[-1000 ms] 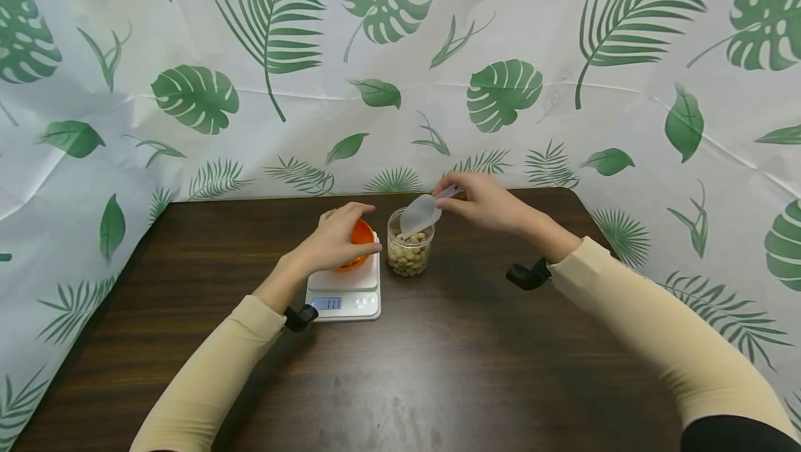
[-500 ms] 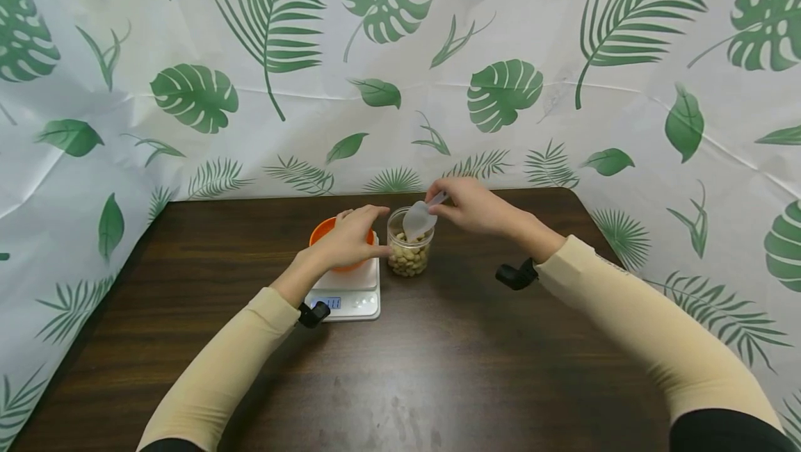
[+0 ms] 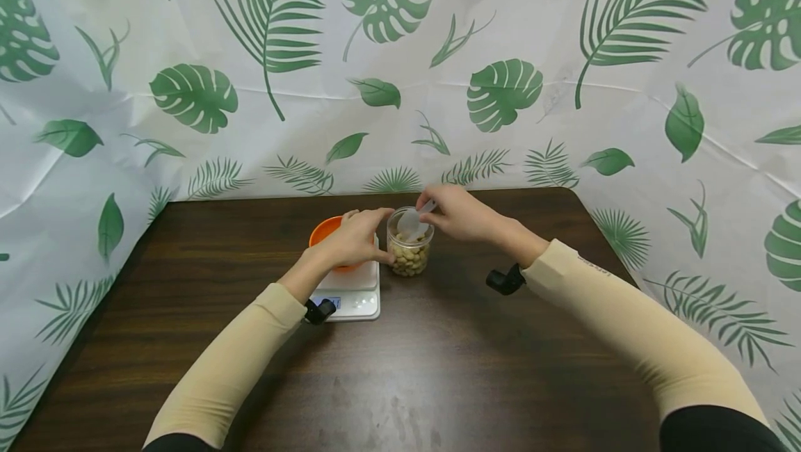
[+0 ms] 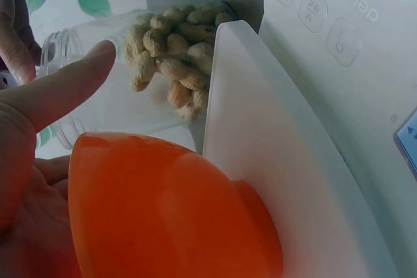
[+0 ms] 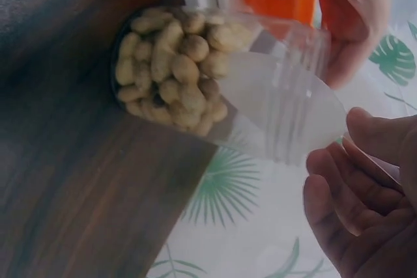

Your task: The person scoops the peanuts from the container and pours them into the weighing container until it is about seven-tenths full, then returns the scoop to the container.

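My right hand [image 3: 459, 212] pinches the short handle of a translucent plastic scoop [image 3: 409, 224]. The scoop's bowl reaches down through the mouth of a clear jar [image 5: 260, 128], its tip right at the peanuts [image 5: 176, 63] inside. Close to the jar's left side is my left hand [image 3: 353, 238], thumb and fingers spread apart, with fingertips right at the jar wall. Under that hand, an orange bowl [image 4: 156, 206] stands on a white kitchen scale [image 3: 359, 304]. The left hand partly covers the bowl and the scale's display.
Everything stands on a dark wooden table [image 3: 438, 361], near its back edge. Behind it hangs a white sheet [image 3: 413, 139] printed with green leaves. Jar and scale stand side by side, with little gap between them.
My right hand has moved left and down, bringing the scoop deeper into the jar. My left hand has shifted right, from over the orange bowl to the jar's side.
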Tool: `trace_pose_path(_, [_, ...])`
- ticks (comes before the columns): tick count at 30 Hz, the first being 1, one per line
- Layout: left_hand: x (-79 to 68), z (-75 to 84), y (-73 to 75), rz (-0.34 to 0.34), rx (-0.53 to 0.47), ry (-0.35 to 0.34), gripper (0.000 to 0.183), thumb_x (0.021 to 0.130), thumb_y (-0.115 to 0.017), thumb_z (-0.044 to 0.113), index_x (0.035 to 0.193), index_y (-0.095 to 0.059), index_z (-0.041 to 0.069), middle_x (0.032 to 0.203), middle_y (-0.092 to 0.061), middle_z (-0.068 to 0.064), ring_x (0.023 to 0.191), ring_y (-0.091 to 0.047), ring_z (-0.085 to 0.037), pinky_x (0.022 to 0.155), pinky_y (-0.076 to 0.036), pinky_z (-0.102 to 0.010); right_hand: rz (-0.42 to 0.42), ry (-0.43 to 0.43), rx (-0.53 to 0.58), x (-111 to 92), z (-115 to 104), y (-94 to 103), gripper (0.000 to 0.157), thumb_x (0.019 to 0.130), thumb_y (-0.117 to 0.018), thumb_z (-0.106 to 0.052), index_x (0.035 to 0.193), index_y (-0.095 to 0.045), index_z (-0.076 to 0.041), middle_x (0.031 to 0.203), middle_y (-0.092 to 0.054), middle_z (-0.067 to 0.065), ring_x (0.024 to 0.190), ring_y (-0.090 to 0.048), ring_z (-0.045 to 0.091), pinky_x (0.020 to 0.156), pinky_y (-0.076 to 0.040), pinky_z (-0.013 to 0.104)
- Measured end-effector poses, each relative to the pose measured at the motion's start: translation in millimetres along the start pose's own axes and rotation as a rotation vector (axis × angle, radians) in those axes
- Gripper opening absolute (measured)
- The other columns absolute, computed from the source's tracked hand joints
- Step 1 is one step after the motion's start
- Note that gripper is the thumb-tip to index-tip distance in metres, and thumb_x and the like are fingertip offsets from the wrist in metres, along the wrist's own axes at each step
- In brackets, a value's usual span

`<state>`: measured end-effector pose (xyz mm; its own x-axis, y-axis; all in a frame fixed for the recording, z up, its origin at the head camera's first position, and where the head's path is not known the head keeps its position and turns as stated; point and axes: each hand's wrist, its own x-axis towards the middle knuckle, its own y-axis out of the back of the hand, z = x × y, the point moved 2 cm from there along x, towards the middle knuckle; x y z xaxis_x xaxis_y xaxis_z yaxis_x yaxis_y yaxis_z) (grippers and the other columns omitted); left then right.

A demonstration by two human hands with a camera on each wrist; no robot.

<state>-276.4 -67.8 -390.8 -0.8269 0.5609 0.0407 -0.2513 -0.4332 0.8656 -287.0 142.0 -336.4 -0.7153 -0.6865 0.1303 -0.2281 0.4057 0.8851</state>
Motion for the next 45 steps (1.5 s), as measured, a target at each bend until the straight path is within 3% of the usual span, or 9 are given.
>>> trace_pose_path(12, [5.2, 1.5, -1.4, 0.004, -0.013, 0.027, 0.081, 0.078, -0.079, 0.041, 0.140, -0.043, 0.003, 0.128, -0.058, -0.009, 0.118, -0.052, -0.024, 0.108, -0.012, -0.054, 0.056, -0.041, 0.054, -2.5, 2.3, -6.9, 0.021, 0.094, -0.063, -0.018, 0.108, -0.063, -0.002, 0.102, -0.065, 0.005, 0.092, -0.064, 0.017, 0.076, -0.052, 0.035])
trace_pose_path(20, [7.3, 0.7, -1.6, 0.013, -0.007, 0.026, 0.079, 0.076, -0.081, 0.038, 0.137, -0.045, 0.004, 0.126, -0.059, -0.007, 0.117, -0.052, -0.023, 0.108, -0.013, -0.054, 0.101, -0.042, 0.084, -3.7, 5.3, -6.7, 0.016, 0.094, -0.063, -0.016, 0.106, -0.064, -0.006, 0.099, -0.065, 0.004, 0.087, -0.064, 0.014, 0.070, -0.051, 0.033])
trace_pose_path(27, [7.2, 1.0, -2.4, -0.009, -0.005, 0.047, 0.081, 0.075, -0.084, 0.030, 0.140, -0.042, 0.006, 0.131, -0.056, -0.008, 0.121, -0.049, -0.022, 0.109, -0.011, -0.054, 0.075, 0.003, 0.027, -2.5, -0.7, -1.1, 0.017, 0.094, -0.064, -0.012, 0.107, -0.063, -0.002, 0.101, -0.065, 0.007, 0.091, -0.065, 0.019, 0.076, -0.052, 0.036])
trace_pose_path(34, [8.2, 1.0, -3.8, -0.008, 0.016, 0.057, 0.083, 0.076, -0.081, 0.040, 0.140, -0.041, 0.005, 0.131, -0.056, -0.008, 0.119, -0.050, -0.022, 0.108, -0.013, -0.053, 0.018, 0.028, -0.010, -0.1, -0.3, -4.0, 0.018, 0.094, -0.063, -0.013, 0.106, -0.062, -0.001, 0.100, -0.064, 0.008, 0.093, -0.064, 0.020, 0.078, -0.052, 0.036])
trace_pose_path(45, [7.2, -1.2, -2.7, 0.006, 0.007, 0.056, 0.081, 0.076, -0.080, 0.042, 0.138, -0.044, 0.005, 0.128, -0.058, -0.007, 0.114, -0.051, -0.025, 0.106, -0.016, -0.054, 0.131, -0.007, 0.058, -2.8, 12.1, -17.2, 0.017, 0.093, -0.066, -0.015, 0.105, -0.065, -0.004, 0.100, -0.065, 0.005, 0.092, -0.064, 0.017, 0.075, -0.052, 0.034])
